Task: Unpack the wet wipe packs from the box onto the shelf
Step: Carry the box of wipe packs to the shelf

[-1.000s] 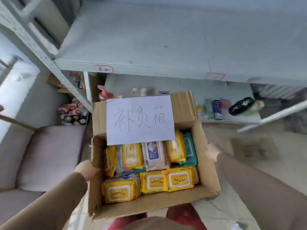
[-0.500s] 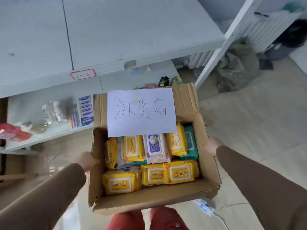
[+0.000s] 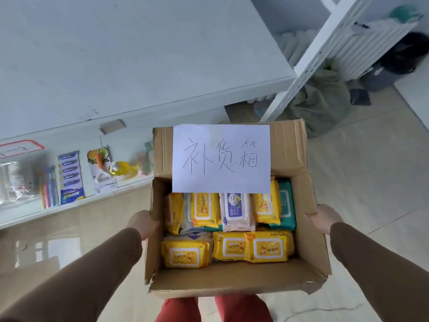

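Wide pale grey-white shelf board (image 3: 139,54) fills the upper left, with a white perforated metal upright (image 3: 308,63) at its right corner. Lower white shelf (image 3: 76,203) beneath it carries blurred small goods: a blue carded pack (image 3: 69,177) and a card with orange fruit print (image 3: 99,168). Glossy beige tiled floor (image 3: 371,159) is below and to the right.

Open brown cardboard box (image 3: 232,280) is held in mid-air in front of the shelf, above red trousers (image 3: 241,307). White paper sheet with handwritten characters (image 3: 221,159) is stuck on the raised far flap.

Wet wipe packs all lie inside the box, between the two hands. Far row standing on edge: yellow packs (image 3: 204,209), one white-and-purple baby wipes pack (image 3: 235,211), one teal green pack (image 3: 286,205) at the right end. Near row lying flat: yellow plastic wipes packs (image 3: 267,248).

Left hand (image 3: 142,223), brown sleeve, presses against the box's left wall; right hand (image 3: 323,218) against the right wall. Fingers of both hands are hidden behind or under the box, so cannot tell how they curl. No fingers touch any pack; cardboard walls separate them.
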Action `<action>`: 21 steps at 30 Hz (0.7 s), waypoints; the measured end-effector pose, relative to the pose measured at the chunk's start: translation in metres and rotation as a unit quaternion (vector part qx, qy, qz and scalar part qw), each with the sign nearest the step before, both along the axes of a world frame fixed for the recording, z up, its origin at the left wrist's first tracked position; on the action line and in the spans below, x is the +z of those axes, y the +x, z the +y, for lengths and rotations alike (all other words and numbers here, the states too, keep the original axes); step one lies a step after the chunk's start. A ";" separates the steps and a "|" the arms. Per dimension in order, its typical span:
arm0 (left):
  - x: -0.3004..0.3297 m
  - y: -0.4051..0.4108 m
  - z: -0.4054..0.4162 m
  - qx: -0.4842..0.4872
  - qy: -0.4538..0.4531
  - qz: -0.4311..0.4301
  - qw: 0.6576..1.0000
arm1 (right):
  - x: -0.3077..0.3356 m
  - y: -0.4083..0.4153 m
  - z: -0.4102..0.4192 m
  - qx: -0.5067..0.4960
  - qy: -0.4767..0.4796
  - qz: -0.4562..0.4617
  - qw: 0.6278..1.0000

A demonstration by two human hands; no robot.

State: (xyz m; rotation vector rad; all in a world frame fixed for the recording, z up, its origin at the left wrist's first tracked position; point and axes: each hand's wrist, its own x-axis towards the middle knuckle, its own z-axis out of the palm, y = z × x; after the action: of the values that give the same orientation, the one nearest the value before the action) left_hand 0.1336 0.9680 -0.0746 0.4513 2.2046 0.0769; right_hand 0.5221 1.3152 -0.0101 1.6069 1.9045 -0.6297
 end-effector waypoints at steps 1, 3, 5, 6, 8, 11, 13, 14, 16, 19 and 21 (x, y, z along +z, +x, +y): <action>-0.005 0.003 0.012 0.001 -0.001 0.001 1.000 | -0.006 0.000 0.014 -0.001 -0.002 0.001 1.000; -0.015 0.012 0.032 0.010 -0.003 0.008 1.000 | -0.020 0.001 0.041 -0.004 -0.006 0.001 1.000; -0.027 0.023 0.048 0.025 -0.006 0.013 1.000 | -0.035 0.002 0.066 -0.001 -0.017 0.002 1.000; -0.032 0.030 0.057 0.035 -0.007 0.014 0.999 | -0.044 0.002 0.080 0.003 -0.023 0.006 1.000; -0.043 0.043 0.075 0.062 -0.011 0.011 0.998 | -0.064 0.002 0.108 0.006 -0.029 0.027 0.999; -0.063 0.062 0.103 0.086 -0.025 0.016 0.996 | -0.096 0.001 0.152 0.018 -0.036 0.030 0.999; -0.077 0.074 0.120 0.095 -0.032 0.015 0.995 | -0.117 0.001 0.177 0.019 -0.047 0.025 0.998; -0.085 0.080 0.129 0.103 -0.034 0.015 0.994 | -0.127 0.001 0.189 0.019 -0.049 0.022 0.998; -0.099 0.091 0.145 0.121 -0.037 0.011 0.992 | -0.148 0.002 0.212 0.019 -0.053 0.017 0.998; -0.123 0.103 0.167 0.140 -0.030 0.004 0.990 | -0.178 0.003 0.243 0.027 -0.053 0.013 0.998; -0.138 0.108 0.178 0.152 -0.028 0.009 0.988 | -0.198 0.006 0.261 0.024 -0.056 0.012 0.998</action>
State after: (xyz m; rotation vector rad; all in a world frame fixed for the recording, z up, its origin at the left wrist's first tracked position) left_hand 0.2420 1.1462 -0.2131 0.0806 2.2716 0.1741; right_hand 0.5278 1.5762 -0.2081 1.4862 1.8840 -0.7241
